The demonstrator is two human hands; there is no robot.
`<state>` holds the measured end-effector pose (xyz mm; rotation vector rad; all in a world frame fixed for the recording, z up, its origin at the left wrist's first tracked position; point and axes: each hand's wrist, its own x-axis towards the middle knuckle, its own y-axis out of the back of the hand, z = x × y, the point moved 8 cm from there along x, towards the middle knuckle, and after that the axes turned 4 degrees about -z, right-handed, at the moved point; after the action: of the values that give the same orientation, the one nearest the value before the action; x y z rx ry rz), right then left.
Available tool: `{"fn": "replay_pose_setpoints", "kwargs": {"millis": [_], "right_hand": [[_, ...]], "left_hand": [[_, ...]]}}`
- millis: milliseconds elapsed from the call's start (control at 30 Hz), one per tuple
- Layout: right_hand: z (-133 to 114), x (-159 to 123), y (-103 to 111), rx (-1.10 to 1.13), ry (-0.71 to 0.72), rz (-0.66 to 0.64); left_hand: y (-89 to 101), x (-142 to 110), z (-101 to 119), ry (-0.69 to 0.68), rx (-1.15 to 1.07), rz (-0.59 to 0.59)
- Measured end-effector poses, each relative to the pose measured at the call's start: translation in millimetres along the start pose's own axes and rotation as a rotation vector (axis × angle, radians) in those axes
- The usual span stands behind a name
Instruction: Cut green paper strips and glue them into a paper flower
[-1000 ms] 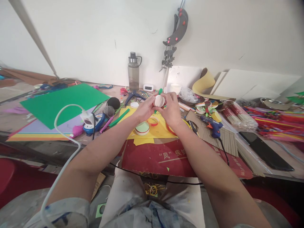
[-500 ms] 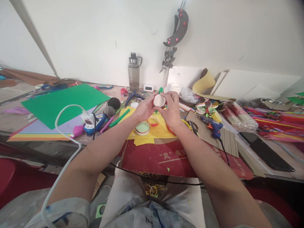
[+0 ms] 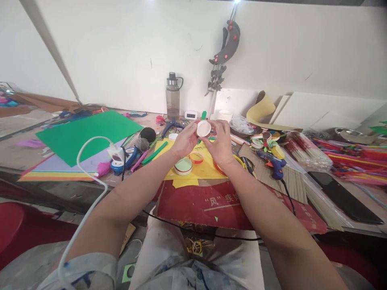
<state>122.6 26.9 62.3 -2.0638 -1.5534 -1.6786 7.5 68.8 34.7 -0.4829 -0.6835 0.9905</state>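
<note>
Both hands are raised over the worktable, holding a small round white shallow cup [image 3: 203,129] with its open side towards me. My left hand [image 3: 185,141] grips its left edge, and my right hand [image 3: 221,139] pinches it from the right. A green strip [image 3: 204,115] sticks up behind the cup; I cannot make out whether it is attached. Below the hands, a round piece with a pale green top [image 3: 183,166] and a red and yellow ring [image 3: 196,158] lie on yellow paper [image 3: 205,172].
Left are green sheets [image 3: 81,135], a white charger [image 3: 116,153] and its cable. A water bottle [image 3: 172,96] stands at the back. Right are a blue glue gun [image 3: 273,163], a black phone [image 3: 344,197] and pipe cleaners [image 3: 356,155]. Red cardboard [image 3: 196,205] covers the front edge.
My view has shifted slightly, so everything sits a little lower and further right. The cup has turned slightly in my hands; both hands still hold it.
</note>
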Motion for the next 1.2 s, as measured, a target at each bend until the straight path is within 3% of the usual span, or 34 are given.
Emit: {"fn": "replay_pose_setpoints", "kwargs": {"millis": [400, 600, 733, 867, 1067, 1200], "right_hand": [[1, -1, 2, 0.062, 0.008, 0.045], [19, 0, -3, 0.135, -0.155, 0.056], [40, 0, -16, 0.109, -0.248, -0.032], [49, 0, -21, 0.033, -0.228, -0.097], [51, -6, -32, -0.109, -0.221, -0.21], [56, -12, -47, -0.191, -0.284, -0.346]], "left_hand": [[2.9, 3, -1, -0.015, -0.027, 0.075], [18.0, 10, 28, -0.099, -0.042, 0.207], [31.8, 12, 62, -0.157, -0.014, 0.252], [46.6, 13, 83, -0.218, -0.054, 0.283], [66.9, 12, 96, -0.264, -0.014, 0.385], [74.6, 14, 93, -0.241, -0.038, 0.394]]}}
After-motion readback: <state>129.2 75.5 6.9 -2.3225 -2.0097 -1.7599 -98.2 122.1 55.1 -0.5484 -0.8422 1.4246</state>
